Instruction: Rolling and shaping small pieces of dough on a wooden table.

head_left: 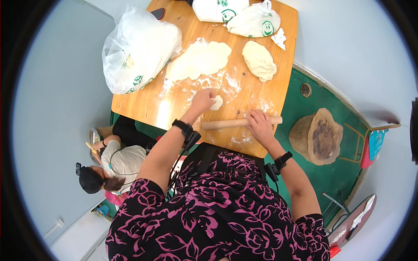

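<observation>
A small round dough wrapper is pinched at its left edge by the fingers of my left hand, over the floured wooden table. My right hand lies closed over the right part of a wooden rolling pin, which rests crosswise near the table's front edge. Beyond my left hand a broad flat sheet of dough is spread out. Farther right lies a thicker oval piece of dough. Loose white flour surrounds both pieces and the rolling pin.
A large plastic bag fills the table's left side, with a dark phone behind it. Two white bags and a crumpled tissue lie at the back. Another person sits at left; a wooden stump stands right.
</observation>
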{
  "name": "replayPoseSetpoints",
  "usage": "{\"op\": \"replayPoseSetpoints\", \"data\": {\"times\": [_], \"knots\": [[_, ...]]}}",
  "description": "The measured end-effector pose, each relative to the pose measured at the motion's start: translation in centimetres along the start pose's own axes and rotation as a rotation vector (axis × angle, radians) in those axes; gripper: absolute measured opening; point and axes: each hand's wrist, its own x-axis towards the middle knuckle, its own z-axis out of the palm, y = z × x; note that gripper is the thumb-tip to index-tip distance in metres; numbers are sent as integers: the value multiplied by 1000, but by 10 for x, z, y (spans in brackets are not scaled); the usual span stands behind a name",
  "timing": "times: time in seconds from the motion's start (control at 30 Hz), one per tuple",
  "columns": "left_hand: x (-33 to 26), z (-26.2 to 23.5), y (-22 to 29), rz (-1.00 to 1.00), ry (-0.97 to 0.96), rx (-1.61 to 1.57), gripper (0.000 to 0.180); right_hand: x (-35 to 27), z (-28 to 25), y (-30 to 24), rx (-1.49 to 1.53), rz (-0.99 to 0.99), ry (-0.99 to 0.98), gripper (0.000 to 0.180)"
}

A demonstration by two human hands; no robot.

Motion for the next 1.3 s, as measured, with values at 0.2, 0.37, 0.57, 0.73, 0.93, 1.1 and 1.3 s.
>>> {"op": "replayPoseSetpoints", "data": {"times": [0.2, 0.37, 0.57, 0.73, 0.93, 1.1, 1.3], "knots": [[-20, 6, 7, 220, -363, 170, 19, 1, -2, 2, 87, -14, -3, 38], [-13, 17, 42, 124, -330, 19, 19, 5, -3, 7, 121, -5, 10, 35], [-13, 17, 46, 148, -356, -8, 18, 18, -4, 11, 61, 16, -59, 38], [-8, 20, 53, 169, -313, 39, 14, 31, -6, 12, -163, 4, -139, 59], [3, 13, 50, 181, -469, 74, 15, 19, 2, 5, -209, 39, -159, 62], [-4, 18, 52, 249, -411, 70, 14, 12, 0, 2, -117, 74, -148, 62], [-1, 29, 44, 217, -240, 53, 11, 36, 1, 7, -154, 91, -95, 64]]}}
